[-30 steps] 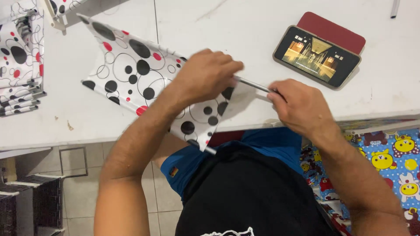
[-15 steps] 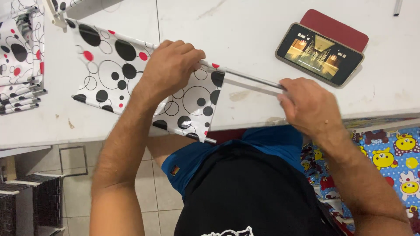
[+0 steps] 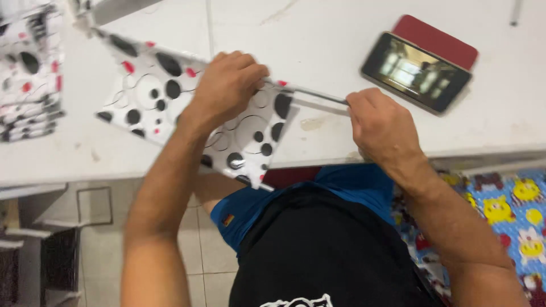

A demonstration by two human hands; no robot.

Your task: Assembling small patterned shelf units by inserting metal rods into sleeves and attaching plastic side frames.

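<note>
A white sheet with black and red dots point(image 3: 153, 96) lies folded on the white table point(image 3: 318, 40), one corner hanging over the near edge. My left hand point(image 3: 224, 85) presses down on its upper edge, fingers curled. My right hand point(image 3: 381, 122) pinches the end of a thin grey strip point(image 3: 318, 96) that runs from the sheet's top right corner along the table.
A phone point(image 3: 415, 71) with a lit screen rests on a dark red case point(image 3: 438, 40) at the right. A stack of the same dotted sheets point(image 3: 25, 74) lies at the far left. Colourful cartoon-print material point(image 3: 500, 199) sits below the table edge on the right.
My left hand has slid up and left along the sheet, turning it flatter on the table. My right hand stays on the strip's end. The view shifted slightly.
</note>
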